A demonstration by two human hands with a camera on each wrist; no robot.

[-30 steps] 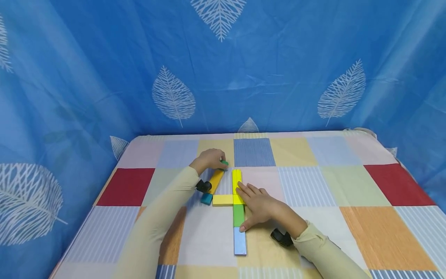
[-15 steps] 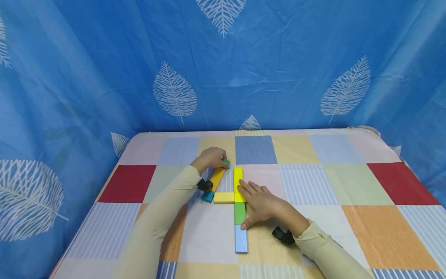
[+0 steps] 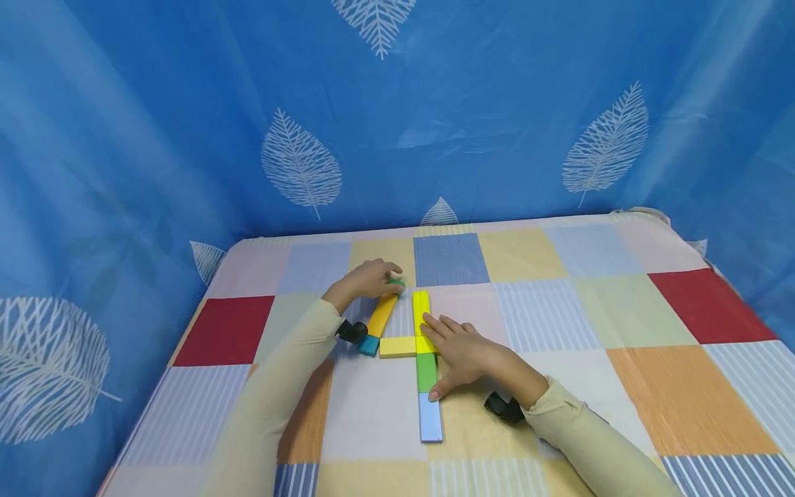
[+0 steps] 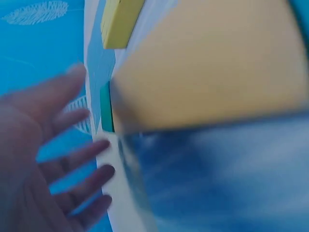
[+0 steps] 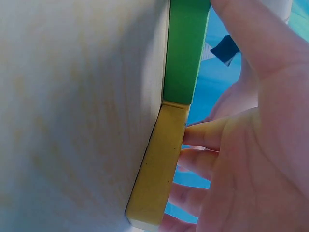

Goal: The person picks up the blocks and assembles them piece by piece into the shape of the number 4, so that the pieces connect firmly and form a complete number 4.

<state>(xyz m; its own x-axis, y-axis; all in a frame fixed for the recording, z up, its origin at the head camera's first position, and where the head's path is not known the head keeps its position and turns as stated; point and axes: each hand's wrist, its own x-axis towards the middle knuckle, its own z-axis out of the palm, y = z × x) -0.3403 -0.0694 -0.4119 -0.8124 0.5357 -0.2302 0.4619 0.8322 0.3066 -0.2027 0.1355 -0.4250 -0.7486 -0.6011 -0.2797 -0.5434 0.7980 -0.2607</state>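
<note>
Flat coloured blocks lie on the table. My left hand [image 3: 366,277] is at a small green block [image 3: 396,281] at the far end of a slanted orange-yellow block [image 3: 381,315]. In the left wrist view its fingers are spread, apart from that green block [image 4: 106,106]. A teal block [image 3: 369,345] sits at the slanted block's near end. My right hand [image 3: 464,355] rests with extended fingers along a straight row: bright yellow [image 3: 421,307], green block [image 3: 426,373] and light blue block [image 3: 430,419]. A pale yellow block [image 3: 398,347] joins the row from the left.
A patchwork cloth [image 3: 553,314] covers the table. Behind and beside it hangs a blue curtain [image 3: 484,124] with white leaf prints. Black wrist cameras sit at both wrists, the left one [image 3: 352,332] close over the teal block.
My left fingers have loosened from the small green block, and the hand has drawn slightly left. The right hand stays on the row. The head view has shifted a little.
</note>
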